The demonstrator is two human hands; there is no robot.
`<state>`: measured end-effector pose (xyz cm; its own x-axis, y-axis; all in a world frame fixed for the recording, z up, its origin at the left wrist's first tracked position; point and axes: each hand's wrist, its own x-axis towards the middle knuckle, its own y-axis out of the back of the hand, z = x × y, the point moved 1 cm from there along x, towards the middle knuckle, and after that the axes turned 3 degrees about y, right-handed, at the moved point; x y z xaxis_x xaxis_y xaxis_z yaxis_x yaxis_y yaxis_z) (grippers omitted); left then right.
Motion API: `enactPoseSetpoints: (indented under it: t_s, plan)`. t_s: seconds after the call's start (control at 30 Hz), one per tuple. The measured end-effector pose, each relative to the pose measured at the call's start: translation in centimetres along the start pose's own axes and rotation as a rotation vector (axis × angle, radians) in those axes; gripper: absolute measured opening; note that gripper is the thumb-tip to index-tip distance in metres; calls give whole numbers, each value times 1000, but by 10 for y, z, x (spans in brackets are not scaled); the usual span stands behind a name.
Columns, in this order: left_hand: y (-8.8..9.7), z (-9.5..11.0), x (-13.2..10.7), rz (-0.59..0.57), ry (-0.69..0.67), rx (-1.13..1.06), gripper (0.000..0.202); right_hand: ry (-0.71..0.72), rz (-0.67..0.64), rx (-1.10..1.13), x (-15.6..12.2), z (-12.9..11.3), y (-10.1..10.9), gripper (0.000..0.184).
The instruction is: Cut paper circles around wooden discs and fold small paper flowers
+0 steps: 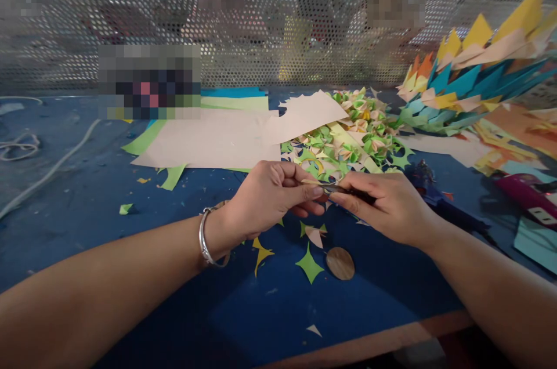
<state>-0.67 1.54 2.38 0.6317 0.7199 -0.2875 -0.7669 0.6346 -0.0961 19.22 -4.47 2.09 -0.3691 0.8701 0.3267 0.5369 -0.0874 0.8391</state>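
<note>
My left hand (pixel 272 198), with a silver bangle at its wrist, is closed in a pinch on a small pale yellowish paper piece (pixel 311 183). From the right, my right hand (pixel 387 206) grips a dark slim tool (pixel 357 191), perhaps scissors; its tip meets the paper at my left fingertips. My fingers hide much of both. Below my hands lie a green four-pointed paper scrap (pixel 310 264), a yellow scrap (pixel 261 256) and a round brown disc (pixel 340 263). Just beyond them is a heap of folded green and peach paper pieces (pixel 369 143).
Large pale paper sheets (pixel 209 137) lie at the back. A layered paper-spike construction (pixel 474 84) stands back right, near a dark blue glue gun (pixel 448 206) and a magenta power strip (pixel 528 195). A white cable (pixel 56 166) crosses the left. Perforated metal (pixel 261 26) closes off the back.
</note>
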Motion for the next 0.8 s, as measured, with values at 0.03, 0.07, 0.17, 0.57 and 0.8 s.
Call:
enactPoseSetpoints:
  t_s: [0.03,0.07,0.17,0.57,0.8]
  plan:
    - [0,0,0,1,5,-10,13,5,2,-4,0,0,0,31]
    - [0,0,0,3,8,-18,13,9,3,-6,0,0,0,31]
    - [-1,0,-1,-3,16,-30,14,14,-2,-2,0,-1,0,30]
    - [-2,2,0,-13,30,-21,13,34,0,-9,1,-1,-1,29]
    - [-3,4,-1,-3,72,18,15,61,1,-37,1,0,-2,30]
